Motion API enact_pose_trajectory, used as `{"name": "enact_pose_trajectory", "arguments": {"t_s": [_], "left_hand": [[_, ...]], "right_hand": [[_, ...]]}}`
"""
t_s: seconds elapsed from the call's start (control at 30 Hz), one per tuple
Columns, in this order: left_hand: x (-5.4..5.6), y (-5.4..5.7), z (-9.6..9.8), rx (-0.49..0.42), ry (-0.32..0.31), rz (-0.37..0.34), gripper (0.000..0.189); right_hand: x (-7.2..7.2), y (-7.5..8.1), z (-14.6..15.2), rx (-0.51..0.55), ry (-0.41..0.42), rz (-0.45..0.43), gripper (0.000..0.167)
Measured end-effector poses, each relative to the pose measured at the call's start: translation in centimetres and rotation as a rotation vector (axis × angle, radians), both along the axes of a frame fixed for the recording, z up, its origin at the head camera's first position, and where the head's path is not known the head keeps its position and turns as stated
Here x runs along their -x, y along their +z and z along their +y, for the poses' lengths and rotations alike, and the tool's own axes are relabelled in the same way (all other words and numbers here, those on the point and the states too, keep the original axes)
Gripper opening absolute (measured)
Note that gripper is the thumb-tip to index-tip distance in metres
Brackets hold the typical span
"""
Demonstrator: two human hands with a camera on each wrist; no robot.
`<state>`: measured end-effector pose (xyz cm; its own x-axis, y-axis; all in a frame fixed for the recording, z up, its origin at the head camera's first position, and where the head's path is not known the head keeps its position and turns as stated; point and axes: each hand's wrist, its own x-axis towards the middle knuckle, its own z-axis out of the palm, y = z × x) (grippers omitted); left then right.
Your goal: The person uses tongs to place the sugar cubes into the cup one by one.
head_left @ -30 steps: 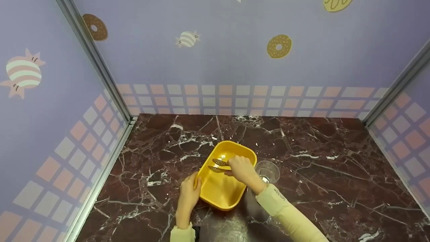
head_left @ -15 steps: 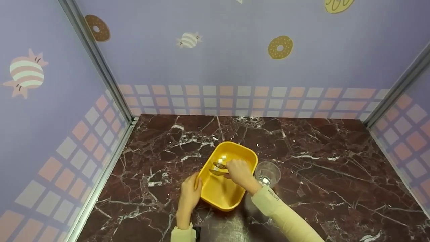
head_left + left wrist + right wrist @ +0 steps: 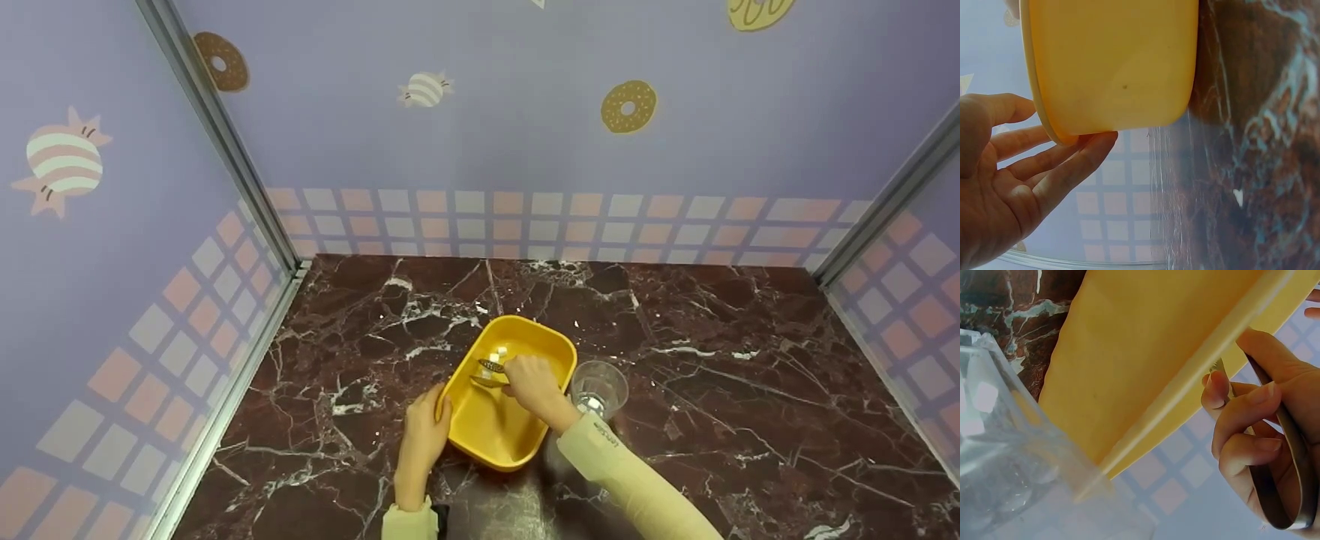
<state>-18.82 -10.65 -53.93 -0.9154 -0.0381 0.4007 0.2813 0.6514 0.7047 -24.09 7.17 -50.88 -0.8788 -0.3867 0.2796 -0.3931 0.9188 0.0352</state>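
A yellow rectangular plastic box (image 3: 491, 427) stands at a slant on the marble-patterned counter. My left hand (image 3: 424, 429) grips its left rim, the thumb at the edge and the fingers along the outer wall (image 3: 1123, 73). Above the box's inside, my right hand (image 3: 534, 386) holds metal tongs (image 3: 1303, 467) with perforated ends. Several small white cubes (image 3: 502, 350) lie in the far left part of the box; one seems to be between the tongs' ends, though contact is hard to tell. Against the box's right side stands a clear glass (image 3: 611, 375) with white cubes in it.
The right forearm passes close by the glass. Small white flecks dot the dark red counter (image 3: 750, 405). Purple patterned walls (image 3: 510, 135) bound it at the back, left and right.
The right hand has moved slightly down and left with the tongs, whose ends have come closer together. More white cubes now show in the box. The left hand stays put.
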Motion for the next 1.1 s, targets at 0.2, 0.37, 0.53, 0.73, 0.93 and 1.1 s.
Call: {"name": "enact_pose_trajectory", "arguments": {"t_s": [0.2,0.37,0.53,0.73,0.93,1.1], "left_hand": [[0.06,-0.01,-0.02,0.003,0.004,0.000,0.026],[0.16,-0.14,0.03,0.007,0.000,0.025,0.025],[0.19,-0.22,0.01,0.015,-0.006,0.036,0.024],[0.09,-0.12,0.03,0.008,-0.004,0.025,0.025],[0.08,-0.19,0.03,0.009,0.001,0.031,0.025],[0.12,-0.25,0.07,0.014,0.003,0.037,0.024]], "right_hand": [[0.21,-0.07,-0.01,-0.015,-0.001,0.000,0.020],[0.19,-0.30,0.06,-0.080,-0.007,0.054,0.016],[0.01,-0.67,0.33,-0.090,-0.001,0.074,0.014],[-0.14,-0.79,0.48,-0.091,0.003,0.133,0.014],[-0.19,-0.66,0.52,-0.071,-0.002,0.104,0.015],[-0.28,-0.51,0.76,-0.055,0.004,0.050,0.013]]}}
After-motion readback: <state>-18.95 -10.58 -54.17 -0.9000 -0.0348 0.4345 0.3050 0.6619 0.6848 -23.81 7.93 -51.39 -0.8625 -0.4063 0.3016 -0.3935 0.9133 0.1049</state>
